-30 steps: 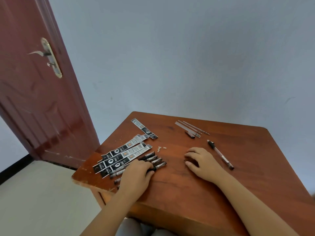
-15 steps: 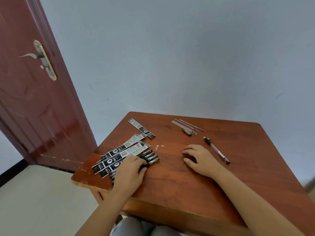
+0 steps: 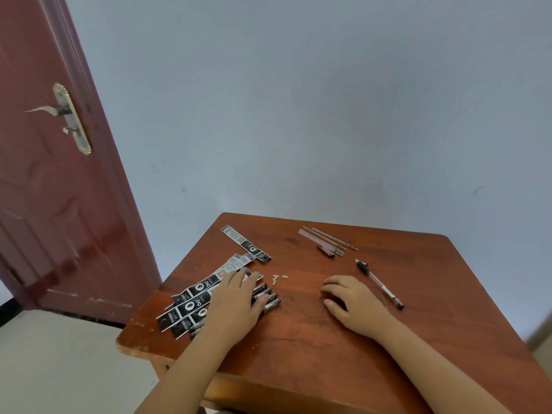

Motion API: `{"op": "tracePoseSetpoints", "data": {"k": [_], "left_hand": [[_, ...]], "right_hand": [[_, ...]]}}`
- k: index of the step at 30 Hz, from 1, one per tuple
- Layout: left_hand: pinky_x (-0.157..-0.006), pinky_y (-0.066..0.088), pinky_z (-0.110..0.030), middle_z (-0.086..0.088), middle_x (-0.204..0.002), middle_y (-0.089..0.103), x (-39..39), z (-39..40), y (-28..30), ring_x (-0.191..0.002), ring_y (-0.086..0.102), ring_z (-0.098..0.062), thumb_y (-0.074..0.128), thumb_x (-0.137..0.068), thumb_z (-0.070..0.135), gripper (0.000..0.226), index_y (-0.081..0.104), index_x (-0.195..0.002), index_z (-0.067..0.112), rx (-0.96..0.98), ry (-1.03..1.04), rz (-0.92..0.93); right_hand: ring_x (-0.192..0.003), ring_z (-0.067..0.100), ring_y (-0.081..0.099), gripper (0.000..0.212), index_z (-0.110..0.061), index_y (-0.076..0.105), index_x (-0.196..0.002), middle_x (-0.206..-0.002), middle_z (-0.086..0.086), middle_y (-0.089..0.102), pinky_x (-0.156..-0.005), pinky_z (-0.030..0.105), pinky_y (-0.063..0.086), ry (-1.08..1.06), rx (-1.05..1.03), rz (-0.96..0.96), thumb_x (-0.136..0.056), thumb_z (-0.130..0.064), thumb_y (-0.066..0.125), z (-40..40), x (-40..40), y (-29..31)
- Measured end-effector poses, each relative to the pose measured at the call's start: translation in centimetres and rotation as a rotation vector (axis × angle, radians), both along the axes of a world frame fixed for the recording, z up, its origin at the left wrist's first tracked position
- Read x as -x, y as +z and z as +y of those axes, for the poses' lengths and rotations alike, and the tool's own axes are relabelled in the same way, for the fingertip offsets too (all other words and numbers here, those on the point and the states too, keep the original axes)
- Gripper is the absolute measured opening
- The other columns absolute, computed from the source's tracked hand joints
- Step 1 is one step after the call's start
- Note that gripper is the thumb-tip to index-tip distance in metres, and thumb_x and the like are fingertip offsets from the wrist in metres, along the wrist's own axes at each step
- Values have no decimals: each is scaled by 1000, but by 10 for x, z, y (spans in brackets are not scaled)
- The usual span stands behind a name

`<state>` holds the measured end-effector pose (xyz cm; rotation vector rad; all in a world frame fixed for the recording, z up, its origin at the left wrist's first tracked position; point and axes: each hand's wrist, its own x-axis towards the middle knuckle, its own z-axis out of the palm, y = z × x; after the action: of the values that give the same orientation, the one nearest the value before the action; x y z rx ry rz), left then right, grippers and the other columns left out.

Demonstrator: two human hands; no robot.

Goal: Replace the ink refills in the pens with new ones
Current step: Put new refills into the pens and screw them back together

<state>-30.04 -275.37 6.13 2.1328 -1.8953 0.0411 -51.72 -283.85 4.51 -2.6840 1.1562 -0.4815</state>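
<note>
Head view: the left hand [image 3: 236, 306] lies palm down on the table [image 3: 328, 369], its forearm reaching in from the lower edge. Its fingers are stretched flat and close together over a row of dark pens [image 3: 268, 298], whose ends stick out to the right from under the fingertips. The grip is loose and flat, pressing on the pens rather than curling round them. Just left of the pens, partly under the same hand, lie black-and-white refill packets [image 3: 191, 306], fanned side by side; one more packet [image 3: 245, 243] lies apart, farther back.

The right hand [image 3: 352, 303] rests on the bare table near the middle, knuckles up, fingers curled under toward the left. Whether anything lies under them cannot be told; no object shows in that grip. Its forearm comes in from the lower right corner.

Just right of that hand lies a single clear pen [image 3: 379, 283] with a black grip section, slanted, not touched. Behind it sits a bundle of thin bare refills [image 3: 325, 240]. Small white bits [image 3: 277, 278] lie between the two hands. A red-brown door [image 3: 44, 174] stands at the left.
</note>
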Motion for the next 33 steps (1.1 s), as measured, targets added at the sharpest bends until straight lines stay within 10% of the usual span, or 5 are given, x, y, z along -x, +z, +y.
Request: {"op": "tracePoseSetpoints", "data": {"k": [9,19,33], "left_hand": [[-115,10,-39,-2,-154,9,-15,-40,1,-141,1,-25,24,-96,44,51,16,-143,24,-165,39,34],[-113,9,-42,-1,-154,8,-30,-63,-9,-141,3,-23,22,-96,45,52,14,-143,24,-240,39,68],[-113,12,-36,-4,-152,17,-39,-66,-20,-140,7,-19,25,-97,36,49,22,-141,13,-153,35,100]], "right_hand": [[-117,7,44,31,-17,54,-119,-125,-3,52,-94,10,25,-83,6,-58,-92,-27,44,-5,1,1],[-105,24,52,25,-8,63,-106,-112,8,63,-88,33,40,-384,74,-84,-89,-18,47,-67,-24,22],[-107,21,50,42,-13,55,-119,-117,8,55,-89,31,39,-68,-188,73,-84,-36,56,-85,-148,26]]}}
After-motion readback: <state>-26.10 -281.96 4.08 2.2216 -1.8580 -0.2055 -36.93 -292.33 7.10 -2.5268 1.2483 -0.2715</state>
